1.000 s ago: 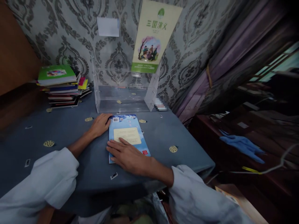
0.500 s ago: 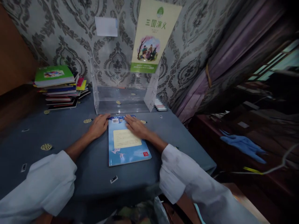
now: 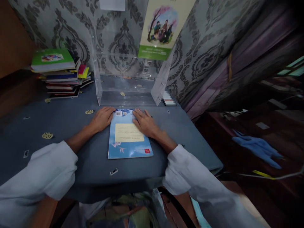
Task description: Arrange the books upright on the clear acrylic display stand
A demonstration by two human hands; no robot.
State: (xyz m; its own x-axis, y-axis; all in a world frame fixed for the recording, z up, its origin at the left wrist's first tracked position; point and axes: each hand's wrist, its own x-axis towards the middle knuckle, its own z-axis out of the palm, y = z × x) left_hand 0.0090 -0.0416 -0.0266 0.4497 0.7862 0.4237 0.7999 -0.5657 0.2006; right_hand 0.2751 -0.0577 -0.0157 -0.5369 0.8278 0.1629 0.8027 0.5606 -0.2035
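A blue book (image 3: pixel 129 150) lies flat on the desk, with a pale yellow text panel and a barcode on its upward cover. Resting at its far left corner is my left hand (image 3: pixel 103 118), fingers stretched out and touching the edge. My right hand (image 3: pixel 145 123) lies flat across the far right part of the cover, fingers extended and slightly apart. Just beyond both hands stands a clear acrylic rack (image 3: pixel 128 98). A cream and green book (image 3: pixel 163 31) with Chinese print is propped upright at the rack's right side.
Several books are stacked (image 3: pixel 61 76) at the desk's back left. A grey-blue cloth with small printed patches covers the desk (image 3: pixel 78 171). Right of the desk are a purple curtain (image 3: pixel 213 79) and a blue glove-like item (image 3: pixel 256 145). A patterned wall (image 3: pixel 73 34) rises behind.
The view has tilted downward, so the desk items sit higher in the picture. My right hand has shifted slightly right on the cover, and the book has turned a little.
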